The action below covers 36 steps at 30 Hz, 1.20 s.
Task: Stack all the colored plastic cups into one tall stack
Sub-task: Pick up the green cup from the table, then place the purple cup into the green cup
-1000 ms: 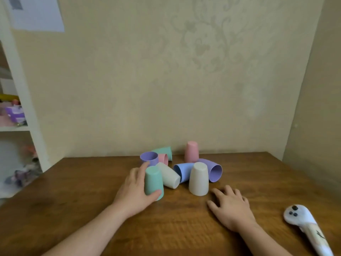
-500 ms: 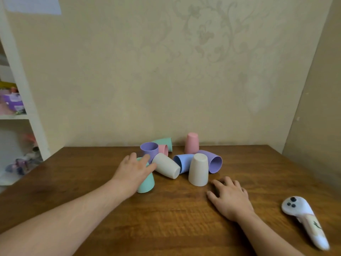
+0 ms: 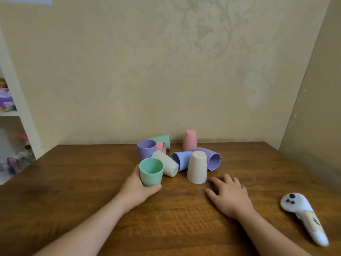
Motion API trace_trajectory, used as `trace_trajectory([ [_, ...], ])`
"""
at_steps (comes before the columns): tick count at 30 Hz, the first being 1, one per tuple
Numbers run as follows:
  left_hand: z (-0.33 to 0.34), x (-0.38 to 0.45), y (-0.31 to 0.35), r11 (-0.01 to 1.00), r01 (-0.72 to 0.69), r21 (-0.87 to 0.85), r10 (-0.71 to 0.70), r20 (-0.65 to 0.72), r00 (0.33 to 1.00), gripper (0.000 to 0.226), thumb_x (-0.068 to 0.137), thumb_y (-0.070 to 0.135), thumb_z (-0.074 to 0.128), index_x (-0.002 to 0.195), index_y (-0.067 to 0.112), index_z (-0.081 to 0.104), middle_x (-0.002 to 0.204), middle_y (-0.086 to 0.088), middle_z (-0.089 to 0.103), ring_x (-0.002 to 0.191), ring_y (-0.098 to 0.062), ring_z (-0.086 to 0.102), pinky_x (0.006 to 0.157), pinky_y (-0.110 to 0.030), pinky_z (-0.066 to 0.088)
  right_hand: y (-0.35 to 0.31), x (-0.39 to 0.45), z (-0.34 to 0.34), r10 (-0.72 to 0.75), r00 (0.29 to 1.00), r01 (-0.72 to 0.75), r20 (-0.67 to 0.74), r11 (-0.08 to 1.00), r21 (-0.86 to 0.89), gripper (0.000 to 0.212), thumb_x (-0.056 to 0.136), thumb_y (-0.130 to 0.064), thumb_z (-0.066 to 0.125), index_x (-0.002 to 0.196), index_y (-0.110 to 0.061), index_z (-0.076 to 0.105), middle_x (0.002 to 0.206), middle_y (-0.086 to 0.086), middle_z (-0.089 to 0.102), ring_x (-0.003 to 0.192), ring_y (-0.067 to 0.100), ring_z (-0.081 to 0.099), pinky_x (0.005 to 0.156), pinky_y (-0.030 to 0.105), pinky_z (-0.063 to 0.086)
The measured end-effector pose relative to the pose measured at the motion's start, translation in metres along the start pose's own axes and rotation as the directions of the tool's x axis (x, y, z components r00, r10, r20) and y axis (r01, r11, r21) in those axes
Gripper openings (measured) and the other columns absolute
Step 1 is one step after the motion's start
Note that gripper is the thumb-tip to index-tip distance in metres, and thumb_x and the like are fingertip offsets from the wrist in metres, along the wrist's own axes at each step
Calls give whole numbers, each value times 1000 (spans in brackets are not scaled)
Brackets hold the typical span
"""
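Wooden table (image 3: 73,191) against a beige patterned wall, white shelf at far left. Left hand (image 3: 137,189) is wrapped around a green cup (image 3: 151,171), mouth up, thumb at its base, fingers behind; half a second ago the same cup stood mouth down under that hand, so it has been flipped upright. Just behind it: upright purple cup (image 3: 146,148), a cream cup (image 3: 166,163) on its side, small pink cup (image 3: 161,147) and a second green cup (image 3: 162,141) also on their sides. Middle of the cluster: blue cup (image 3: 180,159) lying down, cream cup (image 3: 197,167) inverted, pink cup (image 3: 189,140) inverted at the back, purple cup (image 3: 212,160) on its side. Right hand (image 3: 230,196) lies flat on the table, fingers spread, holding nothing, near the inverted cream cup, unchanged. White controller (image 3: 304,217) lies at far right.
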<state>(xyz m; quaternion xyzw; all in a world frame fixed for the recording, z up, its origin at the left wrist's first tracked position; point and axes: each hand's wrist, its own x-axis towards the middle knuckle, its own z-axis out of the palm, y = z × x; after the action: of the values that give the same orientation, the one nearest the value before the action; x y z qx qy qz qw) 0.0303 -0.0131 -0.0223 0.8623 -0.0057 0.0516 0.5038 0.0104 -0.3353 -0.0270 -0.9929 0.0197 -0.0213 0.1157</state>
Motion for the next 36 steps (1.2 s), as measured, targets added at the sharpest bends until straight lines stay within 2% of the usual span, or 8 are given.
trace_trajectory([
  [5, 4, -1, -4, 996, 18, 89, -17, -20, 1000, 95, 59, 61, 89, 143, 44, 47, 120, 19, 68, 111, -13, 68, 97, -43, 61, 0, 0, 0, 10, 1000, -10, 11, 1000, -9, 64, 100, -72, 38, 158, -44, 46, 158, -8, 43, 146, 23, 39, 121, 49, 36],
  [12, 3, -1, -6, 996, -42, 84, 43, -8, 999, 114, 61, 58, 99, 155, 41, 35, 132, 18, 58, 120, -14, 61, 98, -38, 55, -3, -3, 0, 6, 1000, -6, 8, 1000, 9, 60, 104, -67, 44, 157, -40, 50, 157, -9, 48, 146, 20, 44, 121, 42, 42],
  [17, 2, -4, -7, 996, -90, 17, 90, -21, 996, 120, 62, 51, 101, 156, 45, 28, 140, 21, 52, 126, -13, 55, 99, -36, 50, 1, -1, -14, 168, 974, -118, -155, 951, 287, 9, 94, -23, 59, 90, -31, 60, 101, -6, 60, 100, 23, 62, 88, 45, 57],
  [19, 3, -3, -9, 995, -103, 1, 103, -36, 994, 115, 63, 53, 100, 154, 48, 30, 140, 21, 54, 126, -14, 57, 99, -35, 50, 2, 14, -35, 267, 925, -148, -270, 909, 390, 5, 91, -19, 58, 93, -23, 59, 104, 0, 59, 92, 25, 61, 79, 44, 55],
  [22, 3, -1, -9, 995, -95, 14, 96, -54, 994, 113, 63, 55, 99, 154, 45, 33, 139, 21, 56, 125, -13, 58, 98, -34, 50, -8, 56, -64, 299, 916, -117, -267, 837, 534, 34, 96, -25, 62, 129, -19, 60, 132, 7, 55, 102, 29, 61, 82, 40, 50],
  [28, 6, -3, -5, 995, -53, 81, 57, -43, 997, 106, 67, 55, 97, 153, 38, 38, 130, 20, 57, 116, -10, 59, 94, -32, 52, -20, 117, -59, 315, 937, -345, 149, 773, 532, 99, 90, -45, 76, 171, -20, 23, 164, 19, 45, 138, 41, 56, 111, 55, 52],
  [33, 7, -3, -6, 986, -43, 158, 56, -83, 995, 100, 65, 57, 97, 148, 37, 45, 128, 16, 64, 115, -14, 65, 94, -35, 57, -16, 113, -31, 337, 933, -349, 126, 765, 541, 111, 76, -65, 80, 167, -26, 29, 157, 12, 54, 129, 38, 59, 100, 52, 58],
  [36, 6, -3, -7, 985, -35, 168, 50, -86, 995, 100, 64, 59, 96, 147, 37, 45, 127, 17, 63, 119, -16, 66, 96, -38, 58, -13, 104, -41, 383, 924, -301, 9, 710, 637, 96, 82, -37, 87, 162, -24, 35, 149, 15, 54, 123, 37, 60, 93, 51, 60],
])
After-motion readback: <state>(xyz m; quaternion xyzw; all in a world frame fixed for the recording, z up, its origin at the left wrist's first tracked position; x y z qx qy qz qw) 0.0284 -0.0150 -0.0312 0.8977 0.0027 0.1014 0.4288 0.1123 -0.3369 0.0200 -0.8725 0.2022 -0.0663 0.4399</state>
